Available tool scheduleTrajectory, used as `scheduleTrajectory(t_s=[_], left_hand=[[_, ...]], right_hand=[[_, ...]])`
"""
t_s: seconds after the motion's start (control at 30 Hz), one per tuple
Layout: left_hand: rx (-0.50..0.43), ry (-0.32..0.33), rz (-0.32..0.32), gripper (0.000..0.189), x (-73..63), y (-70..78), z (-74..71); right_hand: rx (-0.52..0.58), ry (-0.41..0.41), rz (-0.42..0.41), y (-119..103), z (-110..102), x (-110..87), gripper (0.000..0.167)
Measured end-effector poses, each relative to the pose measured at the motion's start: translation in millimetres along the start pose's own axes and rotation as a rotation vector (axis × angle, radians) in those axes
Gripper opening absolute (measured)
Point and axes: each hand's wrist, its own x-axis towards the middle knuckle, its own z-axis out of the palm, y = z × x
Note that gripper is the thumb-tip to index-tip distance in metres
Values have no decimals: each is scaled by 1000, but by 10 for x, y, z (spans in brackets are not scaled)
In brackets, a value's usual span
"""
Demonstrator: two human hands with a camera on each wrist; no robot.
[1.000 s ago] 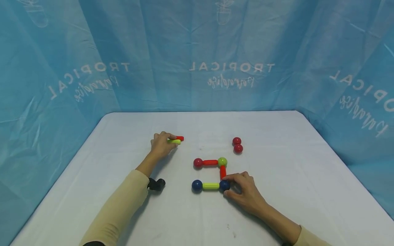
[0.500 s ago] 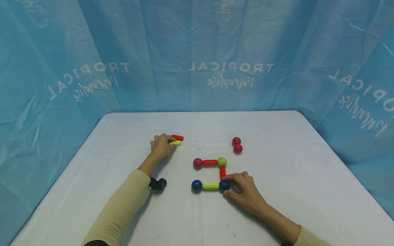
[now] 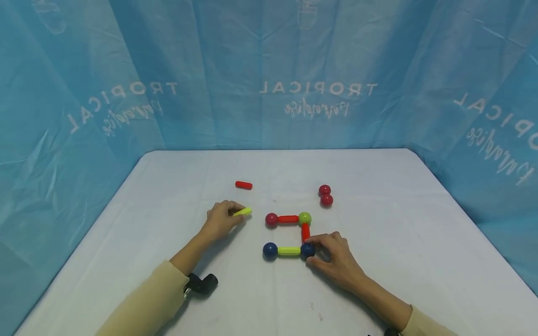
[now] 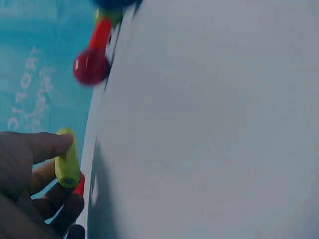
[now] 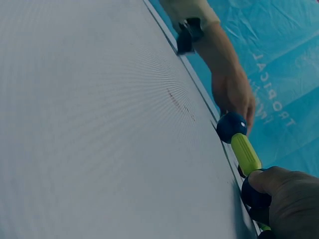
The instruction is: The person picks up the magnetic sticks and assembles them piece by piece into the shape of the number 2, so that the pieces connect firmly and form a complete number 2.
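Observation:
My left hand (image 3: pixel 221 219) pinches a yellow-green stick (image 4: pixel 68 162) between thumb and fingers, above the table to the left of a joined ball-and-stick shape. That shape runs from a dark red ball (image 3: pixel 272 220) through a red stick (image 3: pixel 288 219) to a green ball (image 3: pixel 304 218). From there another red stick (image 3: pixel 305 232) leads down to a blue ball (image 3: pixel 307 250), and a yellow-green stick (image 3: pixel 289 251) joins it to a second blue ball (image 3: pixel 270 250). My right hand (image 3: pixel 336 261) grips the right-hand blue ball with thumb and fingers.
A loose red stick (image 3: pixel 244 185) lies at the back left of the white table (image 3: pixel 378 186). Two dark red balls (image 3: pixel 325 195) sit together at the back right. Blue printed sheeting (image 3: pixel 260 70) surrounds the table's back and sides. A black wrist camera (image 3: pixel 202 284) juts out from my left wrist.
My left hand has picked up the yellow-green stick from beside the loose red stick and drawn it toward me. My right hand has stayed on the blue ball.

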Motion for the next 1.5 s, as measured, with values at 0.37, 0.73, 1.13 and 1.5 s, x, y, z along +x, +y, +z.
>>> scheduleTrajectory(t_s=[0.37,0.73,1.13,1.5], left_hand=[[-11,-18,89,20,-802,122,197],[-56,-96,122,24,-927,162,201],[-69,-423,354,45,-805,-52,-86],[-61,-421,358,41,-834,-55,-49]], right_hand=[[4,6,2,18,-1,5,45],[15,7,-9,13,19,4,45],[8,1,-2,-1,14,3,44],[-4,4,-8,1,12,-4,44]])
